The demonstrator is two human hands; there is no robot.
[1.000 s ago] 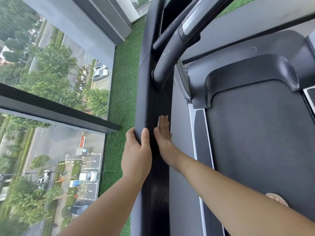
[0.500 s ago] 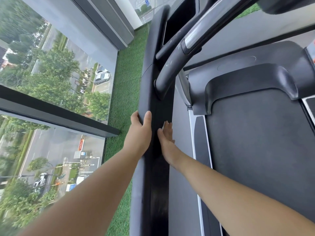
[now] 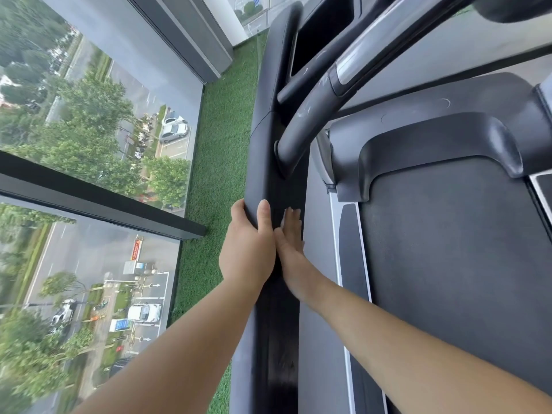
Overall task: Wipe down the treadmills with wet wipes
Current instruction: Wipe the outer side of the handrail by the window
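Partway, I'd guess: left hand (image 3: pixel 248 252) grips upright (image 3: pixel 264 162); right hand (image 3: pixel 291 249) presses wipe (image 3: pixel 283 219) onto it, fingers (image 3: pixel 295 224) flat. Handrail (image 3: pixel 301 124) beyond fingers, belt (image 3: pixel 448 264) pending.

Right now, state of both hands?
Left hand: grips the treadmill upright.
Right hand: flat, fingers straight, pressing a wet wipe on the upright.

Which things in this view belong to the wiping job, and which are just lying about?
Belonging to the job:
- left hand, gripping the treadmill upright
- right hand, pressing a white wipe flat on that upright

Just there:
- handrail
- running belt
- artificial grass
- window
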